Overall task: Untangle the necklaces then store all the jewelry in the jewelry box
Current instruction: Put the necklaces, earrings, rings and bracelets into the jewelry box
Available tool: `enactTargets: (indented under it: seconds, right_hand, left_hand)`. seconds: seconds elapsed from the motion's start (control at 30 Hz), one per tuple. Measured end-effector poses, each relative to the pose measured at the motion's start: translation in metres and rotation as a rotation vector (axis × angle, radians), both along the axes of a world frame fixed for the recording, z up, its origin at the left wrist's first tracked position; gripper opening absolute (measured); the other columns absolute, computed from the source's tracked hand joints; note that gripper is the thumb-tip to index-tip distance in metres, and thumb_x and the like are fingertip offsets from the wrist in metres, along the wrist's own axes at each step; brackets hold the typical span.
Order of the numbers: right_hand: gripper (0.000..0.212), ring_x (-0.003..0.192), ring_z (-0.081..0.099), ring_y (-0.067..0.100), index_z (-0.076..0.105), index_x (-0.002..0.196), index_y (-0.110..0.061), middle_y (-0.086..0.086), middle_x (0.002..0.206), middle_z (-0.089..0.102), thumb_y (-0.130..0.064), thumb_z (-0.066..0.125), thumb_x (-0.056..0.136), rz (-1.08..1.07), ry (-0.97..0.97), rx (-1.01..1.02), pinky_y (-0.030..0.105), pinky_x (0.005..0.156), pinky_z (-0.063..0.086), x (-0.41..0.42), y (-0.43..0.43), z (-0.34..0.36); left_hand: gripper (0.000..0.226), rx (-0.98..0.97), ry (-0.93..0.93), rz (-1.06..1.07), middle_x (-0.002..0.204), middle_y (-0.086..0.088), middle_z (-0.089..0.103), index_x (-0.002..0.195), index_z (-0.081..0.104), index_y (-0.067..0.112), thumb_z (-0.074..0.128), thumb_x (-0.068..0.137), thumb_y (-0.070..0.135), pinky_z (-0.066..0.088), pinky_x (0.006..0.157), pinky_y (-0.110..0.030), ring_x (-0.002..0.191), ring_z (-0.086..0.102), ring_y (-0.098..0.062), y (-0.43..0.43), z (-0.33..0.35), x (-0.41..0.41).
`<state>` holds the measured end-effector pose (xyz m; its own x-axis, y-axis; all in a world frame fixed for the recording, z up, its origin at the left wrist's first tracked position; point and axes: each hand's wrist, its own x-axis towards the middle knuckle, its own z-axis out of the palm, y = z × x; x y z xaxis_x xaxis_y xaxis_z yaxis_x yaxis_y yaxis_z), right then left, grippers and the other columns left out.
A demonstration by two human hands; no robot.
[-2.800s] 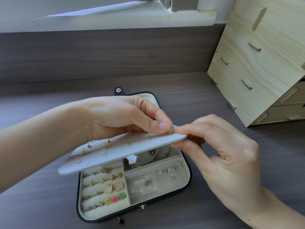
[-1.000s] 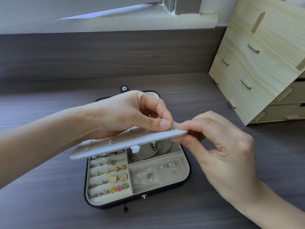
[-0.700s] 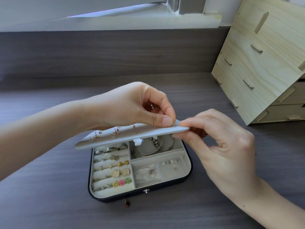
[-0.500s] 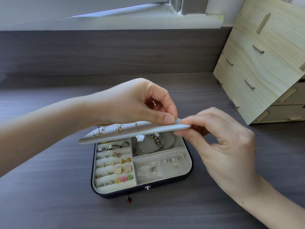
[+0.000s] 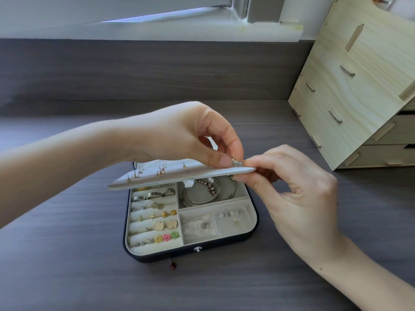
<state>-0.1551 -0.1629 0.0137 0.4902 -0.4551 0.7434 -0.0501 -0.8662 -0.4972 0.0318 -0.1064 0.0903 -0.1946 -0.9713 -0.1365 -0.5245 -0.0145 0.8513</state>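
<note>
A dark jewelry box (image 5: 224, 246) with a cream lining lies open on the desk. Its compartments hold rings, stud earrings and silver bracelets (image 5: 202, 194). A cream earring panel (image 5: 179, 177) with several studs through it hovers nearly flat over the box's back half. My right hand (image 5: 298, 198) pinches the panel's right end between thumb and fingers. My left hand (image 5: 190, 135) reaches over the panel and pinches a small gold earring post (image 5: 234, 161) at that same end. No necklace is in view.
A light wooden drawer unit (image 5: 359, 86) stands at the right, close to my right hand. A small red bead (image 5: 173, 264) on a pin lies on the grey desk just in front of the box. A window sill runs along the back.
The panel has tilted down to almost level and both hands have drifted slightly away from me with it. Both pinches hold as before.
</note>
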Motion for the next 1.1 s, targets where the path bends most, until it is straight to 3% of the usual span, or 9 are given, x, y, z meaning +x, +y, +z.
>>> enactTargets:
  seconds: [0.1,0.23,0.33,0.57,0.77,0.87,1.0,1.1]
  right_hand:
    - [0.015,0.064,0.054,0.010,0.071,0.083,-0.003,0.003,0.073,0.061,-0.017,0.070,0.083,0.002,-0.003,-0.001,0.024,0.059,0.046,0.0007,-0.0002,0.0008]
    - [0.014,0.065,0.053,0.009,0.071,0.083,-0.003,0.003,0.073,0.060,-0.017,0.070,0.082,0.004,-0.005,-0.004,0.023,0.060,0.046,0.0003,-0.0005,0.0008]
    - [0.015,0.065,0.054,0.009,0.071,0.084,-0.002,0.003,0.073,0.061,-0.017,0.070,0.082,0.003,-0.004,-0.003,0.023,0.060,0.046,0.0001,-0.0013,0.0004]
    - [0.013,0.064,0.055,0.011,0.071,0.084,-0.003,0.004,0.073,0.061,-0.016,0.071,0.082,0.001,-0.011,0.003,0.026,0.058,0.046,0.0009,-0.0011,0.0001]
    - [0.015,0.064,0.053,0.008,0.071,0.083,-0.003,0.002,0.072,0.060,-0.017,0.070,0.082,-0.006,-0.028,0.002,0.022,0.060,0.046,0.0024,-0.0010,0.0000]
    - [0.017,0.065,0.054,0.008,0.071,0.083,-0.001,0.003,0.073,0.061,-0.018,0.070,0.082,-0.005,-0.023,0.006,0.022,0.060,0.047,0.0021,-0.0013,-0.0006]
    - [0.018,0.065,0.056,0.011,0.071,0.084,-0.001,0.004,0.074,0.062,-0.018,0.070,0.082,0.002,-0.023,0.013,0.026,0.059,0.048,0.0018,-0.0015,-0.0006]
    - [0.018,0.065,0.056,0.011,0.071,0.083,-0.001,0.004,0.073,0.062,-0.018,0.070,0.082,0.005,-0.019,0.014,0.026,0.059,0.047,0.0016,-0.0013,-0.0009]
  left_hand:
    - [0.006,0.026,0.044,-0.004,0.079,0.001,0.070,0.081,0.074,0.020,0.071,0.076,0.017,0.050,0.068,-0.016,0.070,0.063,-0.009,-0.0004,0.0007,0.0005]
    - [0.009,-0.004,0.035,0.031,0.084,0.000,0.073,0.082,0.075,0.022,0.071,0.076,0.027,0.053,0.077,-0.021,0.078,0.068,-0.011,-0.0009,0.0009,-0.0021]
    - [0.011,-0.058,0.012,0.053,0.081,0.000,0.073,0.080,0.075,0.024,0.070,0.072,0.030,0.055,0.076,-0.026,0.077,0.069,-0.015,-0.0005,0.0012,-0.0060]
    - [0.032,-0.019,0.151,0.084,0.075,-0.001,0.072,0.094,0.061,0.013,0.071,0.064,0.008,0.055,0.068,-0.021,0.067,0.065,-0.012,-0.0007,0.0009,-0.0054]
    - [0.036,0.052,0.312,0.098,0.084,-0.007,0.070,0.093,0.063,0.009,0.074,0.064,-0.009,0.054,0.067,-0.021,0.077,0.065,-0.016,-0.0005,0.0005,-0.0027]
    - [0.028,0.050,0.317,0.170,0.088,-0.005,0.069,0.093,0.065,0.011,0.072,0.066,0.008,0.053,0.074,-0.022,0.082,0.064,-0.015,-0.0010,-0.0005,-0.0012]
    - [0.036,-0.016,0.053,0.199,0.085,0.005,0.067,0.090,0.068,0.023,0.081,0.060,0.037,0.051,0.079,-0.032,0.080,0.062,-0.013,-0.0015,-0.0038,-0.0029]
    - [0.031,-0.040,0.010,0.167,0.082,0.010,0.065,0.087,0.069,0.027,0.082,0.059,0.031,0.052,0.071,-0.021,0.077,0.061,-0.008,-0.0014,-0.0024,-0.0004]
